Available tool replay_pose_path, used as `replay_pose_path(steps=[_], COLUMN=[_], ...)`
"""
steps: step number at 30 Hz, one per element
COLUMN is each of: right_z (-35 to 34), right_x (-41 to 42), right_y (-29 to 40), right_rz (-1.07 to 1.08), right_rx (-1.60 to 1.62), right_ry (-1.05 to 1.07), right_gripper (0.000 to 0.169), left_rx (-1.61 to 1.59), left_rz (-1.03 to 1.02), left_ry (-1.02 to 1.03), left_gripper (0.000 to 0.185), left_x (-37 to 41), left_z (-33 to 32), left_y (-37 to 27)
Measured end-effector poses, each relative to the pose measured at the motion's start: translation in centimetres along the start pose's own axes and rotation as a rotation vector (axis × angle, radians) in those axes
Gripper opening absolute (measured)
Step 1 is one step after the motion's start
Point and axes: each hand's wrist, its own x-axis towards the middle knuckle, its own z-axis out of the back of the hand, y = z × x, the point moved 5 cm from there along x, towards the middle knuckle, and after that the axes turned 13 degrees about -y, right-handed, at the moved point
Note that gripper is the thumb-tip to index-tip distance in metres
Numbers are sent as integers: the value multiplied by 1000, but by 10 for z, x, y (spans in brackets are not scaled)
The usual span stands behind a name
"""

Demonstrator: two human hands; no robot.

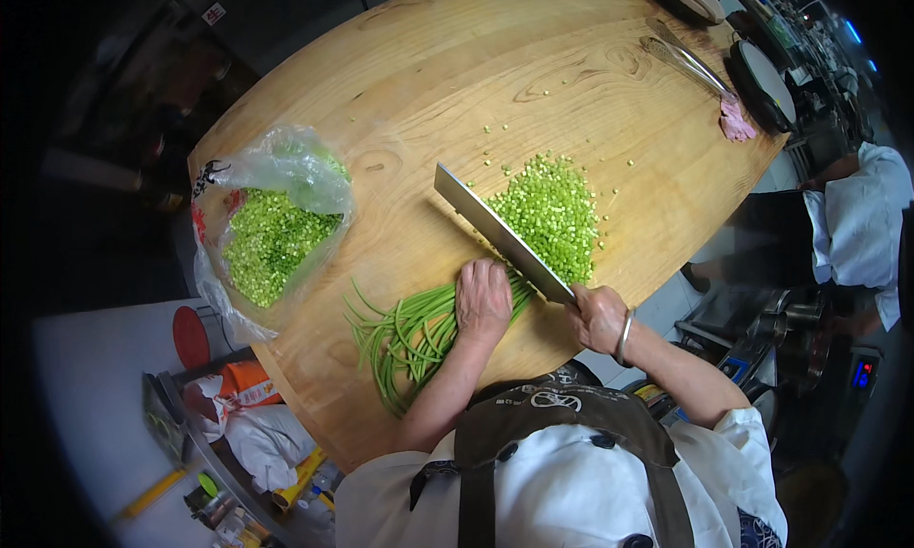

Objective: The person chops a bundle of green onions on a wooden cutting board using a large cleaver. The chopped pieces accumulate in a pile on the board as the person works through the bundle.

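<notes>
My left hand (484, 299) presses down on a bundle of long green stems, which look like garlic scapes (418, 331), its fingers curled near the cut end. In my right hand (598, 318) is the handle of a broad cleaver (500, 232). The blade stands on edge just beyond my left fingertips, between the bundle and a heap of chopped green pieces (553, 216). Part of the cut end is hidden behind the blade and my fingers. At the left, a clear plastic bag (275, 173) lies gaping, with more chopped green pieces (275, 244) inside.
A large wooden table (400, 69) carries everything, with stray bits scattered on it. Metal tongs (689, 59), a pink cloth (735, 119) and a round board or lid (764, 84) lie at the far right. A person in white (860, 226) stands beyond the right edge. Shelving with bags (260, 441) is lower left.
</notes>
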Motion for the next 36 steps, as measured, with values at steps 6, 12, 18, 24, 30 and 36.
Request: replay_pose_path(steps=[6,12,18,24,30,36], right_z=[31,16,-12,21,21,-10], right_x=[-28,-15,7,-16,-25,8], right_y=[28,22,6,25,30,18], right_rz=[-51,-130,-54,-9,-103,-74], right_rx=[-123,-195,-54,-58,-149,-87], right_ry=[109,220,81,79,206,143], right_gripper=[10,14,16,11,13,16], left_rx=[52,46,-7,-22,0,-5], left_rz=[18,7,-24,17,22,10], left_ry=[55,87,-17,-8,57,51], left_gripper=[13,12,14,13,15,13], left_x=[-1,1,2,-1,-4,2], left_z=[-2,-2,-2,-1,-3,1], left_y=[1,-2,-1,2,4,0])
